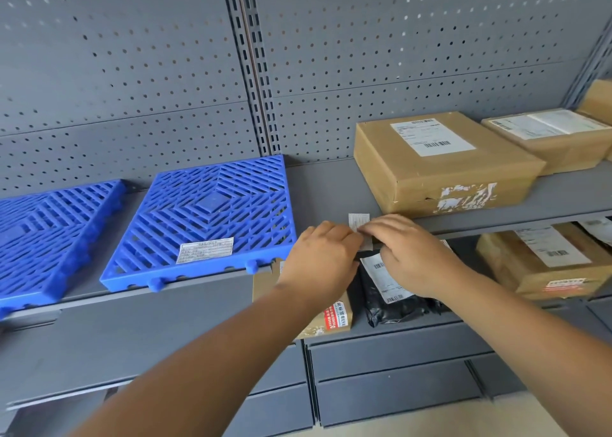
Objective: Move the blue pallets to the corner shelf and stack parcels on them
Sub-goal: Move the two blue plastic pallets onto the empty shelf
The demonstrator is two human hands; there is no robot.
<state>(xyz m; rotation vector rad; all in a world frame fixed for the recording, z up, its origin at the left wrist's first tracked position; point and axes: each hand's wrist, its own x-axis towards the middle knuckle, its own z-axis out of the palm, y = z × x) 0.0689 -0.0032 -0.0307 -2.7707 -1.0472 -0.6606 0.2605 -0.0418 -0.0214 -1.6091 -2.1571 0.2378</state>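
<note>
Both forearms are angling in from the bottom of the view. The left hand [319, 257] and right hand [412, 254] are sitting close together at the front lip of the shelf [324, 191], fingertips bending toward a small white label [358, 221] there. Whether they are pinching it or only touching it, I cannot tell. Below the hands, on the lower shelf [430, 327], a black bag [407, 310] is lying beside a low carton [336, 320], with a brown parcel [543, 264] further right.

On the shelf, the right pallet [205, 218] is sitting just left of the hands, its front edge hanging past the lip. The left pallet [49, 234] is lying beside it across a narrow gap, also overhanging and cut off by the frame's edge. Between the right pallet and a box [440, 165] a bare strip of grey shelf is lying open — the hands are hovering just in front of it. The box is standing close to the lip, and a second box [546, 138] is sitting behind it to the right. Behind everything a grey perforated panel [132, 72] is rising, split by a slotted post [251, 72].
</note>
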